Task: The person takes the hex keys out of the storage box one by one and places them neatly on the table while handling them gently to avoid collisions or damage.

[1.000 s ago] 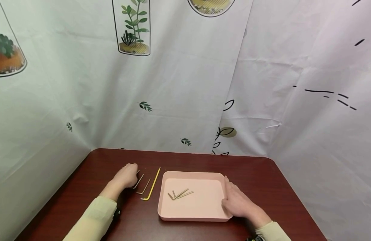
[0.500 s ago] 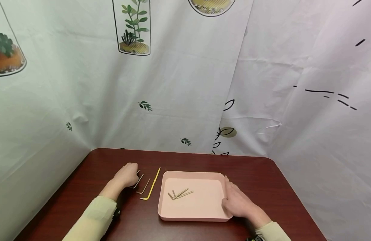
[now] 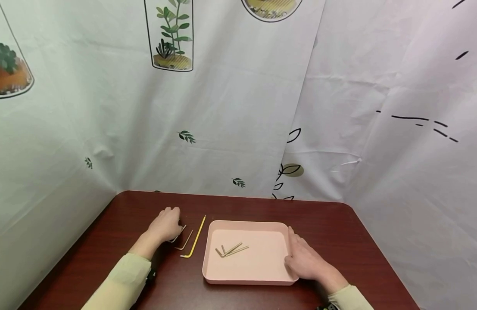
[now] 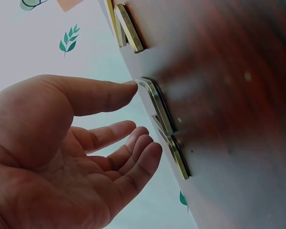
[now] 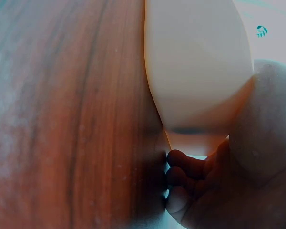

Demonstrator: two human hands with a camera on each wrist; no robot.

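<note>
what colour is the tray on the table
The tray is pale pink, shown best in the head view.

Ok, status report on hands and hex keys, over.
Left hand beside hex keys, holding nothing. Right hand holding tray by its right side. Two keys inside tray. No obstruction visible.

Tray (image 3: 261, 265) pink; hex key (image 3: 197, 237) yellow; tabletop (image 3: 176, 286) red-brown, wood-grained; backdrop (image 3: 230, 107) leaf-printed.

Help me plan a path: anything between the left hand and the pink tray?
Yes, on the table: a yellow hex key, nearest the pink tray, then a bronze hex key, then a third key by the left hand.
</note>
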